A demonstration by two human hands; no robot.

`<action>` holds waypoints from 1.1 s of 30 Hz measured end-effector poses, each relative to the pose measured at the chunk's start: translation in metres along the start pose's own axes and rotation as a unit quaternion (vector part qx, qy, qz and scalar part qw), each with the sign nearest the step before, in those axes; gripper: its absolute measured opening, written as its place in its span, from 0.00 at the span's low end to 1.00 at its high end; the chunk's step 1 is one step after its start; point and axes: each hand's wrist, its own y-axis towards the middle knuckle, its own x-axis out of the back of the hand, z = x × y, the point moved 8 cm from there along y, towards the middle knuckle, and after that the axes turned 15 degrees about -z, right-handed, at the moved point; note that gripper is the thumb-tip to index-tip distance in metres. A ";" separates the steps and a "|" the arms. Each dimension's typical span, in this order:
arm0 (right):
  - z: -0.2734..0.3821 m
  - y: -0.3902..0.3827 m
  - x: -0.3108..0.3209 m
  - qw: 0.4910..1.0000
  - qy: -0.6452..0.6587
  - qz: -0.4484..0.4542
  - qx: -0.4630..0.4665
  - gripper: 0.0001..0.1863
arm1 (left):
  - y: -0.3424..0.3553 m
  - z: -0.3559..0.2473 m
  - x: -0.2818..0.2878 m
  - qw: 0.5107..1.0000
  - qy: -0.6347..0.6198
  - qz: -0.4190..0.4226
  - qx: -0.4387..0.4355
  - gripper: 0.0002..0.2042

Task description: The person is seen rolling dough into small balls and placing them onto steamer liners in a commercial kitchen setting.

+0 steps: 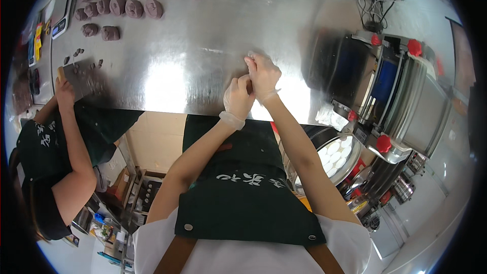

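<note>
My left hand (pixel 238 97) and my right hand (pixel 264 77), both in thin clear gloves, meet over the near part of the steel table (pixel 213 25). The fingers of each are curled closed, the right slightly farther out and touching the left. Whatever lies between them, if anything, is hidden. At the far left of the table, purple dough pieces (pixel 133 9) sit in rows. Two darker dough pieces (pixel 110 33) are set nearer than the rows, and small dark scraps (pixel 78 52) are scattered below them.
At left, a co-worker's hand (pixel 64 93) holds a yellowish tool (pixel 61 74) on the table. A digital scale (pixel 61 26) stands at the left edge. On the right is a machine with red knobs (pixel 384 143) and a blue belt (pixel 384 80). Below it, a round tray (pixel 337 155) carries white discs.
</note>
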 end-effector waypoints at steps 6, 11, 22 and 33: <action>-0.025 0.008 -0.032 0.983 -0.167 0.075 0.014 0.20 | 0.012 -0.032 0.016 0.965 0.004 -0.047 -0.257 0.19; 0.001 0.000 0.010 0.993 -0.115 0.015 -0.028 0.22 | 0.020 -0.028 0.014 0.968 0.006 -0.072 -0.238 0.18; -0.019 -0.003 0.006 0.987 -0.155 0.011 -0.045 0.23 | 0.028 -0.016 0.004 0.979 -0.091 0.045 -0.179 0.17; -0.037 -0.012 0.011 0.986 -0.137 -0.003 -0.096 0.20 | 0.018 0.020 -0.012 0.963 -0.221 0.011 0.156 0.04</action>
